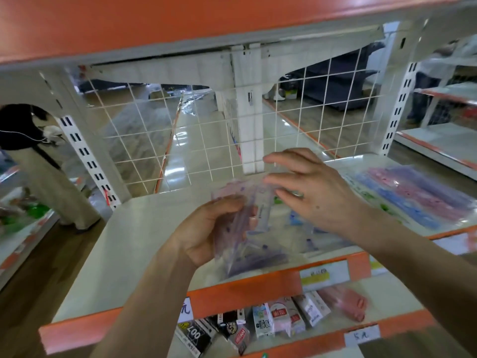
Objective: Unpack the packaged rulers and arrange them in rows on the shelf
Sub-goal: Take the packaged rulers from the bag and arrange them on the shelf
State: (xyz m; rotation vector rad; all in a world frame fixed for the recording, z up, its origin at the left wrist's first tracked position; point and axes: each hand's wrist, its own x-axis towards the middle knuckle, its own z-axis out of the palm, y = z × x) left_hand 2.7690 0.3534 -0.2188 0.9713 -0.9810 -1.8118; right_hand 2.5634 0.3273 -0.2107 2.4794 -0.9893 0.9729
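Note:
My left hand [209,228] grips a bundle of pale pink and purple rulers in a clear plastic pack [247,228], held upright above the cream shelf [124,254]. My right hand [307,189] hovers over the top of the pack with fingers spread and relaxed, touching or just off the clear plastic. Rows of blue, pink and purple rulers [418,197] lie flat on the right part of the same shelf. A few more rulers [309,226] lie blurred beneath my right hand.
A white wire grid [206,135] backs the shelf. An orange-edged shelf [180,21] hangs close above. The lower shelf holds several small boxed items [258,324]. A person [38,161] stands in the left aisle. Price tags [325,275] sit on the orange front edge.

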